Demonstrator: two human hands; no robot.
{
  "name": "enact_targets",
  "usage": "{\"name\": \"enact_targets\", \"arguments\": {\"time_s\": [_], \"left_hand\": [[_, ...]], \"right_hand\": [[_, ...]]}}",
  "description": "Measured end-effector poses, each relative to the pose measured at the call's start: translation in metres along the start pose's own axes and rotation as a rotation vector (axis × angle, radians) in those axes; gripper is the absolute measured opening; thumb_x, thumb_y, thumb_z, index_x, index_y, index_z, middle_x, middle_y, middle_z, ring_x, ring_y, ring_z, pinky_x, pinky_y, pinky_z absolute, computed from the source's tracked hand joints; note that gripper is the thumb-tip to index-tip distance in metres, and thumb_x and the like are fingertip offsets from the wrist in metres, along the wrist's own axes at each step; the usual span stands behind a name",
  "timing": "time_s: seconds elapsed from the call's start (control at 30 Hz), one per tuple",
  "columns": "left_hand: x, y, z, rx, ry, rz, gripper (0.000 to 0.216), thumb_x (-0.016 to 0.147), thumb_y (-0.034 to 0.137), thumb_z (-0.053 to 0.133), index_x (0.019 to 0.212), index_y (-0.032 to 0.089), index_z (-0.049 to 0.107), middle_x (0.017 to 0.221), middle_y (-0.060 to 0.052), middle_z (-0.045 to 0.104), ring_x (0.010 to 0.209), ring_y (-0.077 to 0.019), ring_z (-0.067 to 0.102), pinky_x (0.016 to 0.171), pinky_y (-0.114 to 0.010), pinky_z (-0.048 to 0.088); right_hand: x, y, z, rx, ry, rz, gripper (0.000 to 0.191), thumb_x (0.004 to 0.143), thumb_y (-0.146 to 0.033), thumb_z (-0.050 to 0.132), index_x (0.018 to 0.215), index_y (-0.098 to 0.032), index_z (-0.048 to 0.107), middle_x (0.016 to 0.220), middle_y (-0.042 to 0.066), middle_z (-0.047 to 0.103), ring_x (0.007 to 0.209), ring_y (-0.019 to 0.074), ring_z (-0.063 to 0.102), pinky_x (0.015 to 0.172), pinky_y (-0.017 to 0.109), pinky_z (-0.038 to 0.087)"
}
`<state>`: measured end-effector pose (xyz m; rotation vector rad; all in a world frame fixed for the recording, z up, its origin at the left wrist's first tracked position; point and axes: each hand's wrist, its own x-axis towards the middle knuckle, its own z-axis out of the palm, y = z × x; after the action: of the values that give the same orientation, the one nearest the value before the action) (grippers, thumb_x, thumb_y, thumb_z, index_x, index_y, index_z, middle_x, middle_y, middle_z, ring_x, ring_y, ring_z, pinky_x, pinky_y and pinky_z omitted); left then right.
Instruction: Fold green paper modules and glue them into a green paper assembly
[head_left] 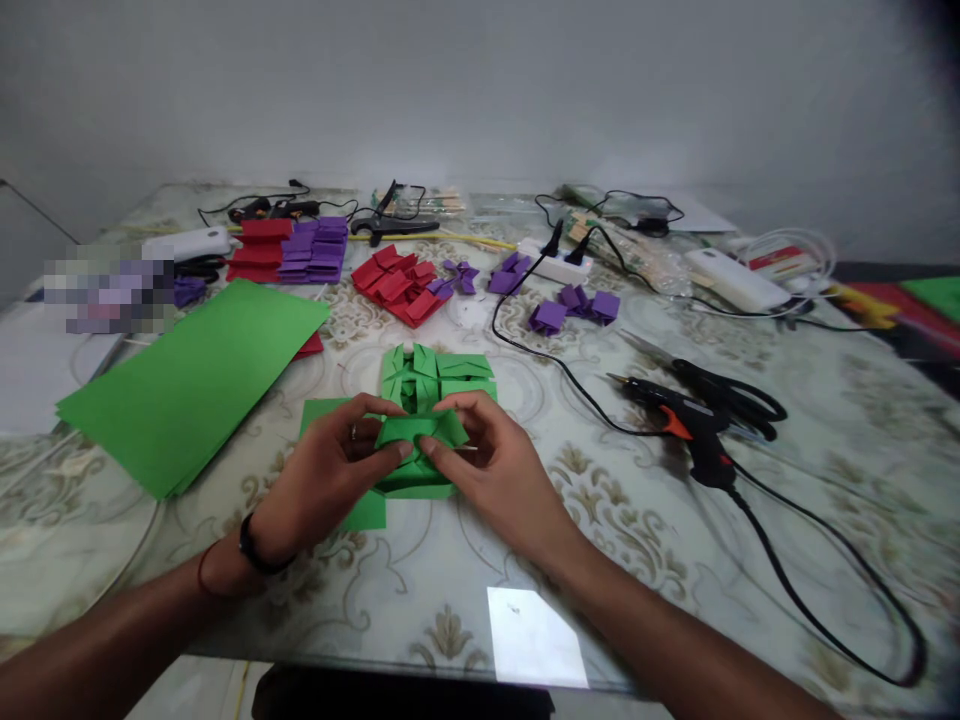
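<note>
Between both hands is a small folded green paper piece, pinched at its two sides. My left hand grips its left side, thumb in front and fingers behind. On the right side my right hand does the same, its thumb pressing near the middle. Just behind the hands lie several folded green paper units set close together. Under and beside my left hand are flat green paper pieces. More folded green paper shows below the thumbs, partly hidden by the hands.
To the left lies a stack of green sheets. Red folded units and purple folded units sit farther back. On the right are a black glue gun with a looping cord, scissors and a white power strip.
</note>
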<state>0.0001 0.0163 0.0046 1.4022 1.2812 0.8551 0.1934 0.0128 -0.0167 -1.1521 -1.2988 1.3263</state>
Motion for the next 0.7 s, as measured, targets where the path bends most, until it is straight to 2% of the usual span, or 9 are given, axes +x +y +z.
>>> {"name": "enact_targets", "arguments": {"time_s": [0.1,0.2,0.3,0.4,0.5,0.7], "left_hand": [[-0.0003,0.0006,-0.0013,-0.069,-0.040,-0.016,0.030,0.085,0.032,0.081,0.109,0.022,0.068,0.070,0.006,0.066,0.063,-0.0143,0.065,0.055,-0.021,0.048],[-0.0007,-0.0009,-0.0028,-0.163,-0.145,-0.033,0.030,0.087,0.031,0.080,0.111,0.023,0.065,0.085,0.001,0.077,0.081,-0.0201,0.077,0.071,-0.028,0.060],[-0.0002,-0.0039,-0.0030,-0.219,-0.188,-0.096,0.034,0.086,0.031,0.081,0.113,0.022,0.062,0.091,-0.003,0.080,0.090,-0.0237,0.080,0.080,-0.034,0.063],[0.0011,-0.0044,-0.0024,-0.210,-0.128,-0.119,0.041,0.081,0.029,0.082,0.115,0.021,0.062,0.087,-0.001,0.079,0.084,-0.0219,0.079,0.076,-0.032,0.061],[0.0017,-0.0024,-0.0026,-0.123,-0.073,-0.070,0.035,0.079,0.026,0.081,0.110,0.021,0.065,0.079,0.003,0.076,0.076,-0.0171,0.074,0.069,-0.026,0.055],[0.0001,0.0001,-0.0021,-0.081,-0.077,-0.059,0.032,0.079,0.027,0.080,0.107,0.020,0.065,0.073,0.005,0.071,0.075,-0.0168,0.073,0.065,-0.024,0.052]], "right_hand": [[0.0017,-0.0005,-0.0021,0.016,-0.024,0.044,0.033,0.083,-0.035,0.082,0.105,-0.024,0.061,0.084,-0.004,0.061,0.073,0.0155,0.057,0.064,0.028,0.049],[0.0029,0.0000,-0.0043,-0.006,-0.002,0.046,0.032,0.084,-0.037,0.080,0.105,-0.024,0.061,0.085,-0.003,0.062,0.073,0.0162,0.058,0.064,0.029,0.050],[0.0034,0.0003,-0.0053,0.024,0.014,0.036,0.032,0.084,-0.038,0.080,0.105,-0.025,0.060,0.087,-0.002,0.065,0.075,0.0171,0.062,0.065,0.029,0.052],[0.0034,0.0001,-0.0054,0.073,-0.008,0.035,0.032,0.084,-0.036,0.080,0.106,-0.026,0.059,0.092,-0.001,0.069,0.077,0.0178,0.066,0.066,0.029,0.055],[0.0028,0.0004,-0.0056,0.080,-0.040,0.084,0.039,0.083,-0.033,0.081,0.113,-0.026,0.058,0.091,-0.002,0.069,0.075,0.0177,0.066,0.066,0.030,0.056],[0.0004,0.0018,-0.0041,0.118,-0.124,0.128,0.036,0.082,-0.031,0.084,0.110,-0.023,0.063,0.096,0.000,0.073,0.086,0.0195,0.070,0.081,0.034,0.056]]}}
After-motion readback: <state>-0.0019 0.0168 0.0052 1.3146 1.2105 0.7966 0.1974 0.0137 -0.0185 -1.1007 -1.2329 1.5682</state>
